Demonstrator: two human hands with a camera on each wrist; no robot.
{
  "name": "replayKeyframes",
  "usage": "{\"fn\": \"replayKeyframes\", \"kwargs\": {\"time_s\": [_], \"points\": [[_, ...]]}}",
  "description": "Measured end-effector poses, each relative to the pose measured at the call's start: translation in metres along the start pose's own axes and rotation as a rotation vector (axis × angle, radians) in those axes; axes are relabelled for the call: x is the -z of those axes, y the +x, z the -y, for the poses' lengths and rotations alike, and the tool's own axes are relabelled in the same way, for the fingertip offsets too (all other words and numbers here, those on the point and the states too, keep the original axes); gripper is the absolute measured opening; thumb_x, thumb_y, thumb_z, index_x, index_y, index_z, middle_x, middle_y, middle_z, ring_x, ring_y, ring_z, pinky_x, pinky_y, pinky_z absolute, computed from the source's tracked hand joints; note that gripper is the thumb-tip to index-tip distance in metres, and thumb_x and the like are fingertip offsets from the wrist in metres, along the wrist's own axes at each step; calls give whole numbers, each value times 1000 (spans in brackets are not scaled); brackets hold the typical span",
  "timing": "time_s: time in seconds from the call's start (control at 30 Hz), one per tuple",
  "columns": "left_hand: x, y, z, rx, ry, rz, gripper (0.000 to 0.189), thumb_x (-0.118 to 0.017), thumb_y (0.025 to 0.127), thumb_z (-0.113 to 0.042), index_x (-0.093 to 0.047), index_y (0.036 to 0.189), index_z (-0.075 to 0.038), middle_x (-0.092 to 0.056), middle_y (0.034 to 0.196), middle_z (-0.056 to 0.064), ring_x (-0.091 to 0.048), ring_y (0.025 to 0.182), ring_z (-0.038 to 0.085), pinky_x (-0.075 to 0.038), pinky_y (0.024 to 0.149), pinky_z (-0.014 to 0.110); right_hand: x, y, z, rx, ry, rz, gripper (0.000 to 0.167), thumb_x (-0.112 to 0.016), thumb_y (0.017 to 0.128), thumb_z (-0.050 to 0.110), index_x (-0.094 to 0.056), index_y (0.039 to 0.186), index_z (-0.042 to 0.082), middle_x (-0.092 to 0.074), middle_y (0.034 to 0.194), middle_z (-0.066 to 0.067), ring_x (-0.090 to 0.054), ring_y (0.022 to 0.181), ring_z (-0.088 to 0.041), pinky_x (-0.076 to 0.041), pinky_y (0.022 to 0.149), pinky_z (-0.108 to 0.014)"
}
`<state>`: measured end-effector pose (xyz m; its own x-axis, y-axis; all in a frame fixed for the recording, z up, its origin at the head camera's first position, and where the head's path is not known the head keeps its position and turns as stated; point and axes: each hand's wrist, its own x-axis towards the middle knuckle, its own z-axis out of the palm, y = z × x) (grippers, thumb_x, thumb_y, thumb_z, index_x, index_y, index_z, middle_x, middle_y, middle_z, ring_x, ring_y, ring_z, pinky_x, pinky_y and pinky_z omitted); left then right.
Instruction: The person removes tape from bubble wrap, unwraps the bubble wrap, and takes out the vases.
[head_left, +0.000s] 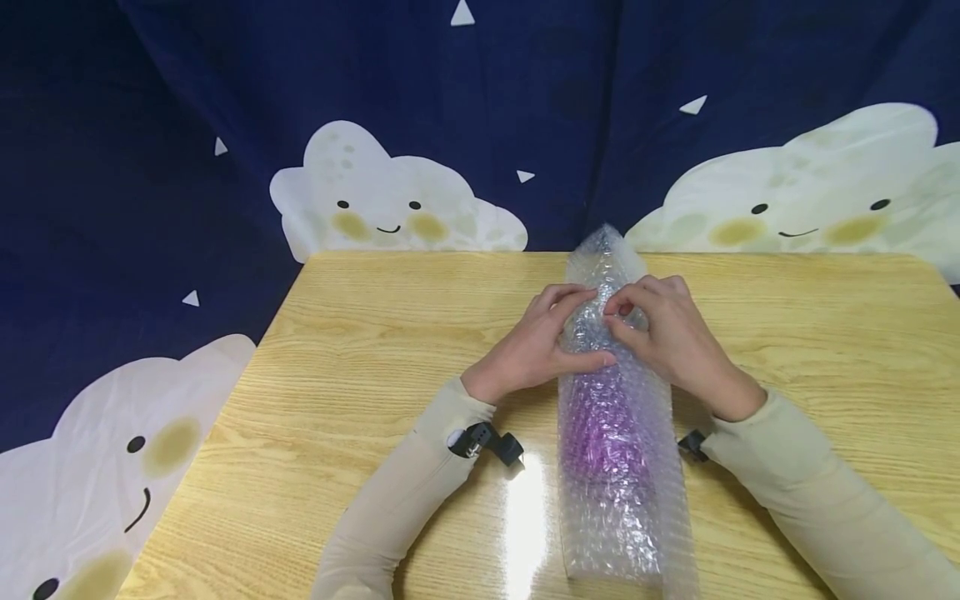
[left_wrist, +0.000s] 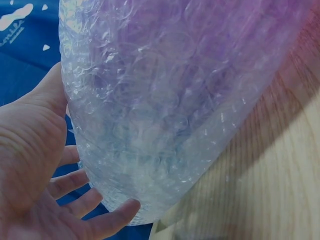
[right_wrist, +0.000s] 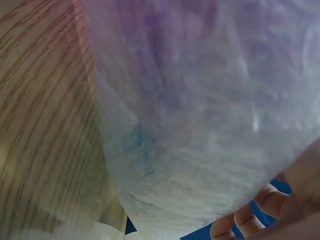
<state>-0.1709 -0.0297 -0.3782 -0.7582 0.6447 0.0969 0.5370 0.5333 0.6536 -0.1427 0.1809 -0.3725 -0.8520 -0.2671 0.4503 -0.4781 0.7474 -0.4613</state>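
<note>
1. Here's the left hand point(head_left: 543, 337), thumb and fingers spread wide, lying against the bubble wrap point(head_left: 615, 533) near its far end.
2. And the right hand point(head_left: 663, 329), just beside it: thumb and forefinger come together, apparently pinching a bit of the same wrap.
3. Under that wrap sits a purple thing point(head_left: 603, 433), blurred by the bubbles; what it is, I can't tell. A bluish patch shows towards the far end.
4. The whole bundle lies lengthwise on the desk point(head_left: 375, 333), from the far edge towards the near edge, well apart from the left edge; its tip overlaps the far edge in the head view.
5. Progress, as I judge it: the purple thing is covered, while the far end is being worked on. Whether anything is sealed doesn't show, so fastening or unfastening may be what's left.
6. The count: two hands, one bundle, one purple thing visible inside, one desk. Behind, one dark blue curtain point(head_left: 585, 50) with three clouds point(head_left: 390, 221) in view.
</note>
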Motion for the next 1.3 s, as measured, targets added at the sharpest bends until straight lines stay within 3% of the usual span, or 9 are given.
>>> {"fn": "replayKeyframes", "kwargs": {"time_s": [0.57,0.9,1.3], "points": [[0,0,0,-15,17,-7,89,-78,88,-53,-39,159,-17,-35,163,7,-38,148,22,-45,120,40,0,-4,-2,-6,-6,-9,9,-77,87,4,-75,93,9,-71,90,-10,-53,94,-31,-34,83,-39],[1,1,0,0,12,8,88,-76,89,-55,-38,160,-19,-33,164,4,-37,147,20,-46,119,40,0,-3,-5,37,7,-43,8,-78,86,4,-74,90,10,-71,86,-9,-53,91,-29,-35,81,-37],[0,1,2,-5,5,-1,89,-76,89,-55,-37,160,-18,-33,164,4,-37,146,19,-46,119,41,3,-2,-6,8,30,-19,7,-76,89,7,-75,92,12,-73,86,-4,-52,88,-23,-38,72,-32]]}}
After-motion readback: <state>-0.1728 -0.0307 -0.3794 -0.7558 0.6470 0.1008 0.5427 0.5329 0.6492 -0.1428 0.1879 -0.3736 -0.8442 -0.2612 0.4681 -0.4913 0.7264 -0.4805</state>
